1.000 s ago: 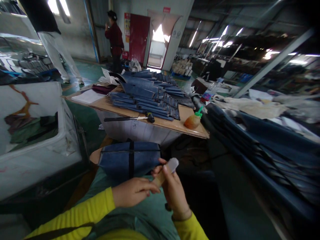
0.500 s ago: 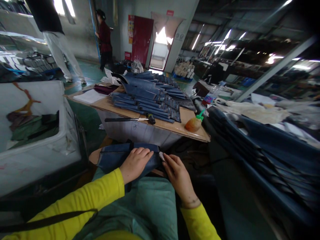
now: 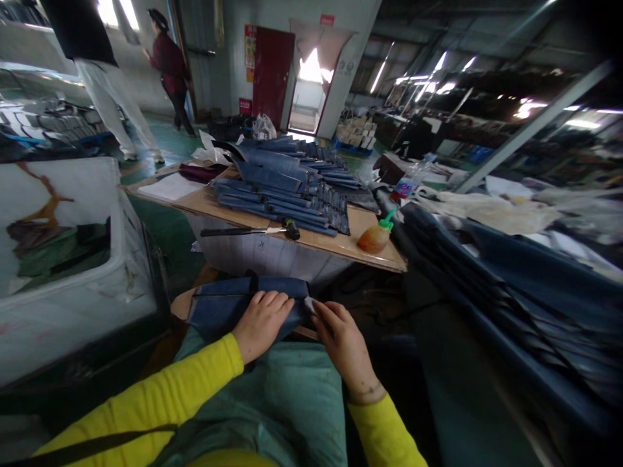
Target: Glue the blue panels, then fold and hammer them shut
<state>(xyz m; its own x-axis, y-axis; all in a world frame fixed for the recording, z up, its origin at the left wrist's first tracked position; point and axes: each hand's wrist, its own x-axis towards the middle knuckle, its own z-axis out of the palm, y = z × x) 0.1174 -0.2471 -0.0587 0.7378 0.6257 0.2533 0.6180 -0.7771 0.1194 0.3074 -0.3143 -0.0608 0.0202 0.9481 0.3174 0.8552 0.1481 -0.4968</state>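
The left hand lies flat on a blue panel, fingers together. The right hand, near it but apart, pinches a small white tool, mostly hidden by the fingers, at the panel's right end. The panel lies beneath the left hand, its tan tip pointing left. Beyond the hands I note a counter bearing a pile of blue pieces, a hammer and, farther right, a green-capped bottle. A white tub stands left of both hands.
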